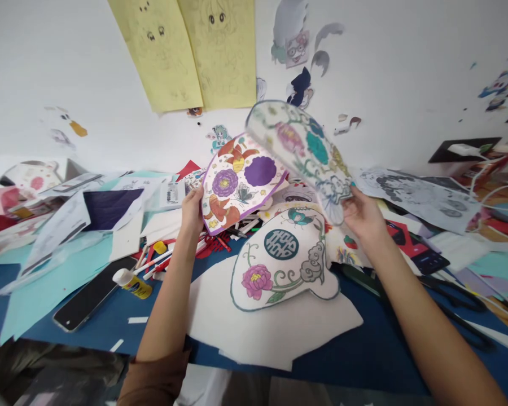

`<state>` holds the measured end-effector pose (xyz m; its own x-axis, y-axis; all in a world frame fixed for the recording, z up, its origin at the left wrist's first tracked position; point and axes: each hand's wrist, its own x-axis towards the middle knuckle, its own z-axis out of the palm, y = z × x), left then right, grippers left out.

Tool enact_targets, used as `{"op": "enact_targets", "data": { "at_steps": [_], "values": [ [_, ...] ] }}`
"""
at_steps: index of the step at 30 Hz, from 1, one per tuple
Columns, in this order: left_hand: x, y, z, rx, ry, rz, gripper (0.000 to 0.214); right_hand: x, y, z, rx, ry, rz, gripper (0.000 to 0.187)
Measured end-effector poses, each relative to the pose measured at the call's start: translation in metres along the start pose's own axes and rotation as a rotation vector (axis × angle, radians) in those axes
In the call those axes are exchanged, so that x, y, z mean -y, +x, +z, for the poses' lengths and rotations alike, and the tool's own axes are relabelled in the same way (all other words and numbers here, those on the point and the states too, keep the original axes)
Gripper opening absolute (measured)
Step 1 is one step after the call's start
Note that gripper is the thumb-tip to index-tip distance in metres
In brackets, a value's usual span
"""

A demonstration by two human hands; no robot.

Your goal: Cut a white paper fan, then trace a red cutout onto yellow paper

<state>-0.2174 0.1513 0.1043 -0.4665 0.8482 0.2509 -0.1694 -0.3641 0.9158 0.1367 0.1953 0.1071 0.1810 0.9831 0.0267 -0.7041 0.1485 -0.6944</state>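
Note:
My left hand is closed on the edge of a purple-rimmed paper cutout painted with purple flowers and orange fish, held up over the desk. My right hand grips a second cutout with pink and teal flowers, lifted and tilted towards the wall. Between my arms a third coloured cutout, with a pink peony, grey cloud and teal round emblem, lies flat on white paper on the blue table.
A glue bottle and a black phone lie left of my arm, by pens and paper scraps. Black scissors lie at the right. Yellow sketches and stickers hang on the white wall.

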Motion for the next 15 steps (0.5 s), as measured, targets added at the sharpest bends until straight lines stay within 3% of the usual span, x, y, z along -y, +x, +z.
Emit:
{"op": "enact_targets", "data": {
  "at_steps": [6, 10, 13, 15],
  "values": [
    [0.014, -0.012, 0.026, 0.031, -0.017, 0.111, 0.035, -0.015, -0.028, 0.023, 0.121, -0.052, -0.040, 0.013],
    [0.015, -0.024, 0.035, 0.107, 0.049, 0.156, 0.037, -0.014, -0.033, 0.028, 0.124, -0.052, -0.095, 0.016],
    [0.004, -0.032, 0.037, 0.221, 0.132, 0.120, 0.041, -0.007, -0.022, 0.021, 0.059, -0.011, -0.125, 0.019],
    [-0.007, -0.036, 0.038, 0.391, 0.306, 0.035, 0.043, 0.002, -0.012, 0.011, -0.002, 0.039, -0.139, 0.017]
  ]
}}
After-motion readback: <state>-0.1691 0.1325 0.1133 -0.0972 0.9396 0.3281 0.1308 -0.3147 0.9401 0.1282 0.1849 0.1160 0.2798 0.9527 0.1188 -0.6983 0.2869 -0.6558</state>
